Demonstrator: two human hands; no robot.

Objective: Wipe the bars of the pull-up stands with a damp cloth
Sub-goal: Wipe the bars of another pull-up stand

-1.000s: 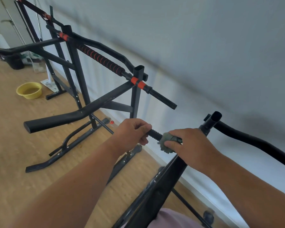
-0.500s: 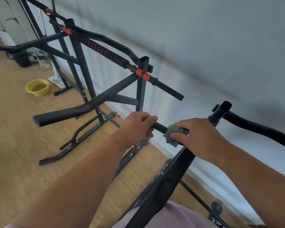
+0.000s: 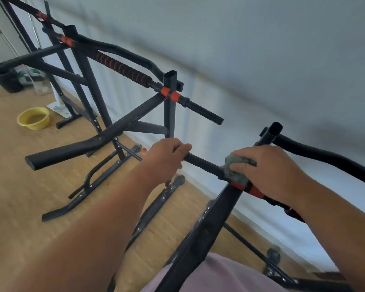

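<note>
Head-camera view, looking down over both forearms at two black pull-up stands set along a pale wall (image 3: 261,49) on a wood-effect floor (image 3: 19,186). The left hand (image 3: 167,153) is closed around the free end of the near stand's ribbed black bar (image 3: 202,164), fingers curled over the top. The right hand (image 3: 270,171) is also closed on this bar, further in toward the upright post (image 3: 271,132) — it presses a bunched grey-green cloth (image 3: 235,169) around the bar, just where the ribbed section meets a red collar (image 3: 254,190). The two hands are near each other but apart, with a bare length of ribbed bar between them. Whether the cloth is damp cannot be told.

The far stand (image 3: 170,106) lies beyond the hands (its frame somewhat blurred). It carries a like bar (image 3: 204,112) with a red collar, a foam grip patterned in red and black (image 3: 120,67), and a padded arm (image 3: 72,150) reaching toward the camera. A curved black handle (image 3: 325,158) leaves the near post to the right.

On the floor at left stands a yellow bowl (image 3: 34,118); behind it, against the wall, a dark bin (image 3: 9,82) — its contents indistinct. Pinkish cloth (image 3: 219,277) shows at the lower edge of the frame.
</note>
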